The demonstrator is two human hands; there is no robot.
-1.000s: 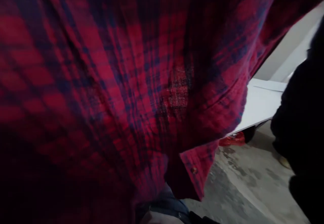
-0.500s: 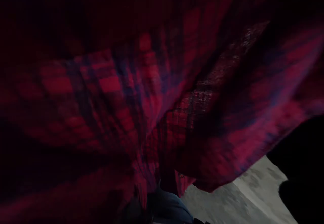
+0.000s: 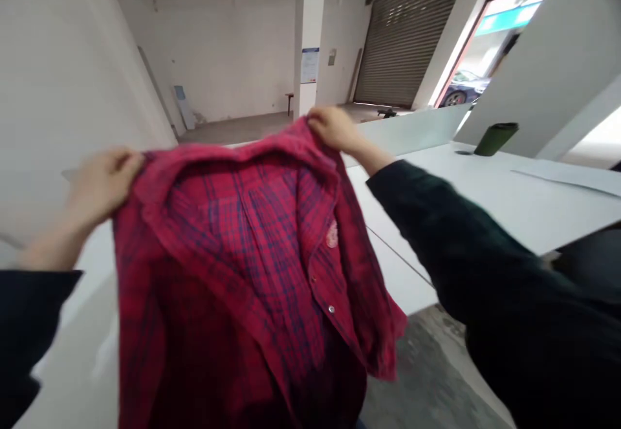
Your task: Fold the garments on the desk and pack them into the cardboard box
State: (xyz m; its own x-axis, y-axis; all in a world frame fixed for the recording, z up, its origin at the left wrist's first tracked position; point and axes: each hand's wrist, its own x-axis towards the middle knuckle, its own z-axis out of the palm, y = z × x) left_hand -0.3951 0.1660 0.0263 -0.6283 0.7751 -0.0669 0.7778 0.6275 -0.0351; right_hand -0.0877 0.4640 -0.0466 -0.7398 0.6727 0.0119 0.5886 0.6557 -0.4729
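A red and blue plaid shirt (image 3: 272, 241) hangs spread between my two hands, its front partly open and the inside of its back showing. My left hand (image 3: 104, 180), blurred by motion, is closed on the shoulder at the left. At the other shoulder my right hand (image 3: 334, 128) pinches the cloth, fingers bent over it. Buttons and a pale round patch show on the front edge at the right. One sleeve dangles down on the right side; the shirt's lower part runs out of view.
Behind the shirt stands a white table (image 3: 485, 202) with a low glass-like divider (image 3: 412, 134). A dark green cylindrical holder (image 3: 495, 139) and a flat white sheet (image 3: 572, 178) are on its right part. Farther off are a white pillar (image 3: 310, 28) and a roller shutter (image 3: 407, 34).
The shirt covered nearly the whole view half a second ago. Now it hangs lower and farther off, with both hands and the room visible.
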